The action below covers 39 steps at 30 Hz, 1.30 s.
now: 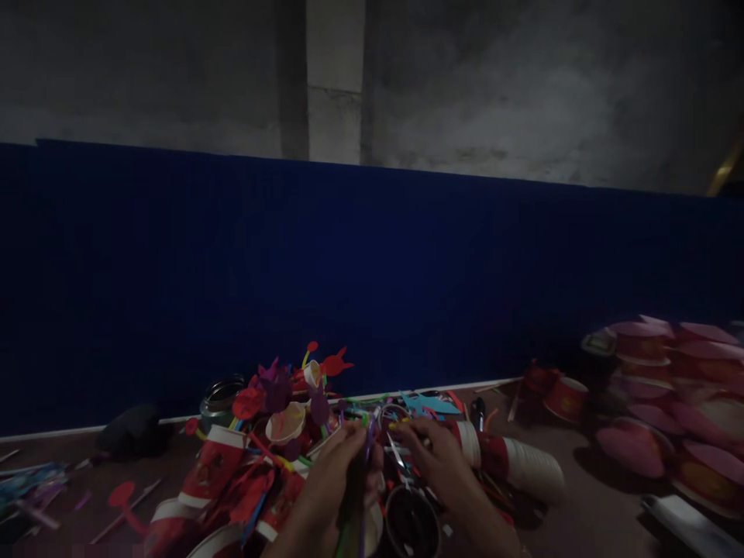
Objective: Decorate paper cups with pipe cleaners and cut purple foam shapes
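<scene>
My left hand (340, 473) is closed around long thin strips, a purple strip (370, 442) and a green strip (347, 527), which hang down toward me. Just to its right, my right hand (433, 449) has its fingers drawn together, with a small yellow bit at the fingertips that is too dim to name. A shiny metal blade (396, 449) shows between the hands; whether it is held or lying there I cannot tell. Below the hands stands a dark round cup (412, 523). A blue paper cutout (430, 404) lies behind them.
Red paper cups with colored cutouts (212, 465) crowd the left. A stack of nested cups (528, 465) lies to the right, beyond it a pile of pink and red cups (691, 411). A glass jar (224, 397) stands near the blue panel (372, 271), which closes off the back.
</scene>
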Available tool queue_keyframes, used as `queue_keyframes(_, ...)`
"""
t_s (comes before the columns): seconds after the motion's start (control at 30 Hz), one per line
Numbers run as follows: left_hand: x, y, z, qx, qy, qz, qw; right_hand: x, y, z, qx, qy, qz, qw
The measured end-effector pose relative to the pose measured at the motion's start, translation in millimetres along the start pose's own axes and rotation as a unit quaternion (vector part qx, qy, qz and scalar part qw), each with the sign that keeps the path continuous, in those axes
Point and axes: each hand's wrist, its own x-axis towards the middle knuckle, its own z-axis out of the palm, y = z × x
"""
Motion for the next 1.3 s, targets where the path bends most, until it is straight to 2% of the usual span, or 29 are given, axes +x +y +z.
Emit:
queue_keyframes(0.03, -1, -2, 3.5, 0.001, 0.034, 0.031, 0.999, 2, -13, -2, 0.098, 0.013, 0.003, 0.995)
queue_keyframes(0.1, -2, -6, 7.9, 0.019, 0.055, 0.063, 0.996, 4, -37, -4, 0.249, -0.013, -0.002, 0.968)
queue_keyframes(0.2, -1, -7, 6.2, 0.050, 0.048, 0.079, 0.994, 3, -59, -2, 0.344, 0.021, -0.015, 0.939)
queue_keyframes(0.3, 0, -1, -1.5, 0.077, 0.102, 0.081, 0.988, 2, -60, -3, 0.438, 0.042, 0.051, 0.897)
queue_keyframes(0.37, -1, 5, -6.4, 0.115, 0.072, 0.086, 0.987, 2, -55, -5, 0.516, 0.033, 0.091, 0.851)
queue_keyframes(0.43, -2, 10, -9.6, 0.172, 0.032, 0.132, 0.976, 3, -48, -7, 0.568, 0.024, 0.107, 0.815)
queue_keyframes(0.6, -7, 13, -10.3, 0.317, -0.065, 0.273, 0.906, 4, -44, -1, 0.627, -0.011, 0.144, 0.765)
queue_keyframes(0.73, -9, 12, -11.4, 0.366, -0.093, 0.341, 0.861, 2, -52, 2, 0.657, 0.024, 0.134, 0.742)
queue_keyframes(0.8, -9, 11, -12.0, 0.353, -0.095, 0.348, 0.863, 1, -56, 1, 0.683, 0.009, 0.136, 0.718)
queue_keyframes(0.87, -9, 11, -11.8, 0.307, -0.082, 0.325, 0.891, 0, -59, -2, 0.695, -0.031, 0.152, 0.702)
queue_keyframes(0.93, -6, 9, -11.0, 0.216, -0.047, 0.272, 0.936, 0, -60, -5, 0.683, -0.059, 0.151, 0.712)
queue_keyframes(1.03, 1, 2, -10.6, 0.036, 0.015, 0.164, 0.986, -3, -59, -7, 0.643, -0.084, 0.119, 0.752)
queue_keyframes(1.1, 7, -2, -11.3, -0.038, 0.028, 0.098, 0.994, -4, -59, -8, 0.606, -0.100, 0.105, 0.782)
queue_keyframes(1.17, 10, -4, -12.2, -0.062, 0.024, 0.062, 0.996, -5, -58, -9, 0.566, -0.105, 0.095, 0.812)
queue_keyframes(1.23, 10, -5, -12.6, -0.041, 0.032, 0.062, 0.997, -4, -57, -11, 0.534, -0.106, 0.087, 0.834)
queue_keyframes(1.3, 9, -4, -12.5, 0.010, 0.049, 0.080, 0.996, -3, -57, -12, 0.508, -0.081, 0.089, 0.853)
